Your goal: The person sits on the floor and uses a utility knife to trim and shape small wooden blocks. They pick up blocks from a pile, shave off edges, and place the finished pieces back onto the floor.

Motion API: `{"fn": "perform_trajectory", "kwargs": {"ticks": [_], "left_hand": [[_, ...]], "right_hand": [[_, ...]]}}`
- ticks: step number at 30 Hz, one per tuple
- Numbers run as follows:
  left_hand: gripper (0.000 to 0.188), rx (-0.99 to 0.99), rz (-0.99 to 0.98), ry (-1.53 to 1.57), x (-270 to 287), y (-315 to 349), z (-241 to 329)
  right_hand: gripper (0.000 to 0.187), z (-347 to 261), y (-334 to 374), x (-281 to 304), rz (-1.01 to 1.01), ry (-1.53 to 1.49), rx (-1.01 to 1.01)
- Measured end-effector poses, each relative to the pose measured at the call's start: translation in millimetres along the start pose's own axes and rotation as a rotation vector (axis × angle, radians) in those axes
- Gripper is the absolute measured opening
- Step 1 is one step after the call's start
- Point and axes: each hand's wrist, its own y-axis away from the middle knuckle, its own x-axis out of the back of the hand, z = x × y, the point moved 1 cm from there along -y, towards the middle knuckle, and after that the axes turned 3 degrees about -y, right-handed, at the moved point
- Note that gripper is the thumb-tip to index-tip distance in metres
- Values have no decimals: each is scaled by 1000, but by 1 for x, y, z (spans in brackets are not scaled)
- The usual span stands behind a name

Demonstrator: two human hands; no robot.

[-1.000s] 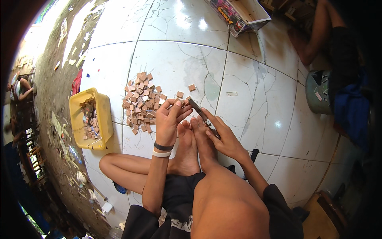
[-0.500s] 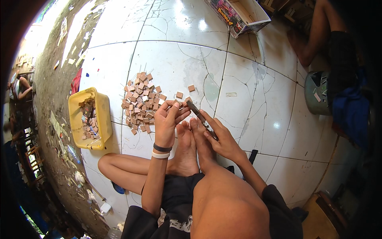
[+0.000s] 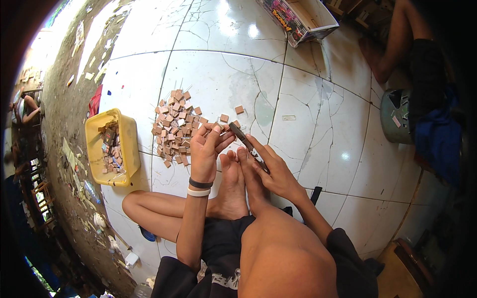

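Note:
My left hand (image 3: 203,153), with dark and white bands at the wrist, is closed in a pinch, thumb against fingers. What it pinches is too small and covered to make out. In my right hand (image 3: 279,176) is a slim dark hand tool that looks like pliers (image 3: 241,134), its tip up against my left fingertips. Just beyond lie a few loose brown square pieces (image 3: 239,109) on the tiles. Left of them spreads a heap of similar brown squares (image 3: 174,126), some with thin wire legs. My bare feet (image 3: 232,181) are below the tool.
A yellow plastic tub (image 3: 131,154) holding more brown pieces stands at the left. Far right are a green-grey container (image 3: 392,121) and another person's leg (image 3: 392,44). An open printed cardboard box (image 3: 298,25) sits at the top, on cracked white tiles (image 3: 208,69).
My left hand has shifted slightly left. The tool has tilted a little and moved slightly up and left with my right hand. The heap and tub look the same.

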Motion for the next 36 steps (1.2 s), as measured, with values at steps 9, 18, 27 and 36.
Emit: {"fn": "perform_trajectory", "kwargs": {"ticks": [9,18,27,36], "left_hand": [[10,8,1,40,-1,2,-4],[12,8,22,20,4,2,-6],[15,-31,35,59,4,4,-7],[17,-47,34,64,4,6,-6]], "right_hand": [[71,-3,-1,2,-29,27,-63],[74,-3,1,5,-54,77,-61],[77,0,0,3,-21,138,14],[81,1,0,2,-21,132,4]]}}
